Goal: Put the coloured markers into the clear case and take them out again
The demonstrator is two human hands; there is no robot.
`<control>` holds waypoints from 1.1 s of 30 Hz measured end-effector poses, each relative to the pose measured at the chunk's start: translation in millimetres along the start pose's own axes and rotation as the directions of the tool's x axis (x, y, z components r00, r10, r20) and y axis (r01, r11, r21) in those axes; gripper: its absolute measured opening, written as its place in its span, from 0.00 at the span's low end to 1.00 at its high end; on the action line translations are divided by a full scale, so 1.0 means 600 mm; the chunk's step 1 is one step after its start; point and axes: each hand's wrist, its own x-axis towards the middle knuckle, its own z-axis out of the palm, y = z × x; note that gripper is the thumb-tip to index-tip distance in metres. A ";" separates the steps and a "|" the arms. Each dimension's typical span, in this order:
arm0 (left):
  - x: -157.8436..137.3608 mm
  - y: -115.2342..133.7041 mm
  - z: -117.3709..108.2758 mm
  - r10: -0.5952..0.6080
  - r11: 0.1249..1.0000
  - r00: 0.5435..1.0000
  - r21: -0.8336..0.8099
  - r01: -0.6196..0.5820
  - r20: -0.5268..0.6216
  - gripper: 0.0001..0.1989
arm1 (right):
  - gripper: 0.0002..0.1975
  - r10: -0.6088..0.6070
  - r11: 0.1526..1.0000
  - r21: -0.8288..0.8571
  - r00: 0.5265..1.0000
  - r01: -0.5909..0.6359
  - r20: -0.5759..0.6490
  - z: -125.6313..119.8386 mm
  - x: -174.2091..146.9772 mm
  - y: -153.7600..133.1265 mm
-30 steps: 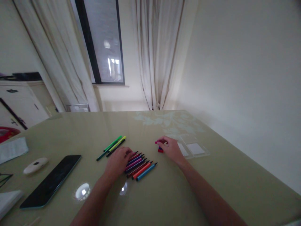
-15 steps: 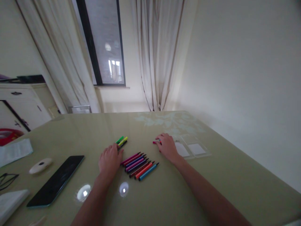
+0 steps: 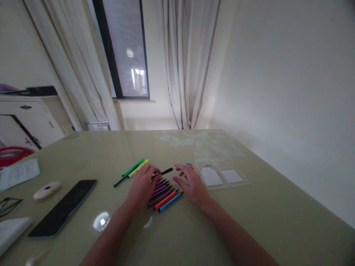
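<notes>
Black and slim, the pen (image 3: 166, 171) sits pinched between the thumb and fingers of my left hand (image 3: 142, 186), its far end sticking out towards my right hand (image 3: 194, 186). That right hand is partly open, thumb and fingers apart, holding nothing that I can see, just short of the pen's end. Below the pen, between my hands, lies a row of coloured pens (image 3: 166, 199); blue and red caps (image 3: 189, 163) show just past my right fingers, near an open clear case (image 3: 219, 171).

The glossy greenish table (image 3: 277, 221) also carries a dark phone (image 3: 63, 208) on the left. Pale curtains (image 3: 72, 62) flank a dark-framed window (image 3: 124, 48) beyond.

Half a second ago my left hand covered the green and yellow pens (image 3: 133, 168); now it has shifted right, and my right hand has come off the caps.
</notes>
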 end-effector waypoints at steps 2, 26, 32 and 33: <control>-0.005 0.026 0.007 0.055 0.994 0.998 -0.095 -0.052 0.031 0.08 | 0.13 -0.021 0.997 0.072 1.000 0.019 0.021 -0.002 0.000 -0.011; -0.004 -0.067 0.014 -0.222 0.971 0.973 0.102 0.215 0.057 0.11 | 0.15 0.225 0.734 0.672 0.969 -0.099 -0.103 -0.076 0.019 0.026; 0.001 -0.059 0.012 -0.227 0.968 0.953 -0.057 0.243 0.199 0.15 | 0.07 0.131 0.977 0.184 0.982 -0.104 -0.136 -0.044 0.024 0.038; 0.002 -0.059 0.012 -0.219 0.968 0.953 -0.076 0.240 0.210 0.15 | 0.05 0.096 0.995 0.036 0.987 -0.092 -0.132 -0.034 0.025 0.043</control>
